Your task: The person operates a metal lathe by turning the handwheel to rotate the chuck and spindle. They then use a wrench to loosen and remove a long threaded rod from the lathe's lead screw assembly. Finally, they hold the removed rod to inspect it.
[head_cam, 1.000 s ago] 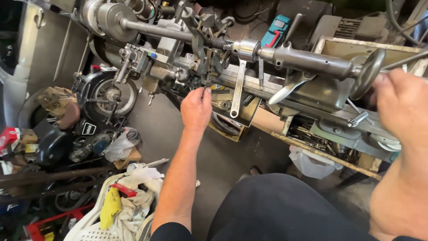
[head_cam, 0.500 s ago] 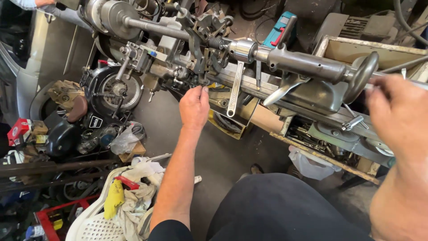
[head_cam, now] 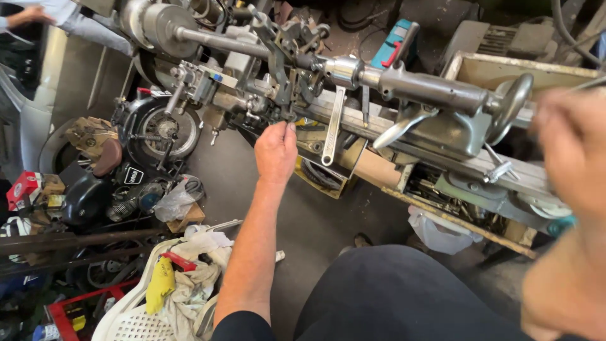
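Left hand (head_cam: 275, 151) at frame centre, fingertips pinching a small control on the lathe carriage (head_cam: 278, 95) directly above; right hand (head_cam: 571, 158) blurred by the tailstock handwheel (head_cam: 510, 107), grip unreadable.

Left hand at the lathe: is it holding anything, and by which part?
The left hand has its fingertips on a small control under the lathe carriage; what exactly they pinch cannot be told. The right hand is blurred near the tailstock handwheel.

Even daylight, soft shadows; the lathe (head_cam: 404, 95) is sharp, the right hand (head_cam: 571, 164) heavily motion-blurred at the edge.
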